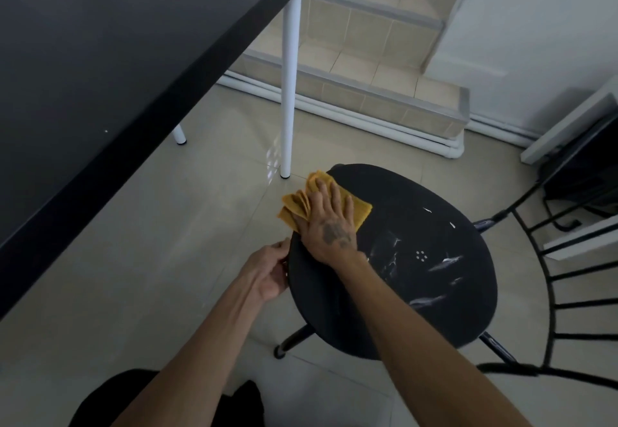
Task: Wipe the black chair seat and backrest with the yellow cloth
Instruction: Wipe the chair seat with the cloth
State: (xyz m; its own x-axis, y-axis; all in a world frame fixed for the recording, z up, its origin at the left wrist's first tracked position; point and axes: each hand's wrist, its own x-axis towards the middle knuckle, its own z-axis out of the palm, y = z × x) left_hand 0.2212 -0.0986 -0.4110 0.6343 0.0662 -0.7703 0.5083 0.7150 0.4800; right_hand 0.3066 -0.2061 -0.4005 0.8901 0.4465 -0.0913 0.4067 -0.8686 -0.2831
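Over the pale tiled floor (167, 242) beside a black table (100, 41), our right hand (329, 226) presses the yellow cloth (297, 202) flat on the black seat (434, 226) at its far-left rim. Our left hand (269, 272) grips the left edge. White smears (444, 262) lie rightward, toward the backrest (551, 296).

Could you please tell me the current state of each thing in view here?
chair seat: white smears across its middle.
yellow cloth: folded, pressed onto the seat's far edge, partly overhanging.
right hand: flat on the cloth, fingers straight.
left hand: grips the seat's left rim.
backrest: untouched by hands or cloth.
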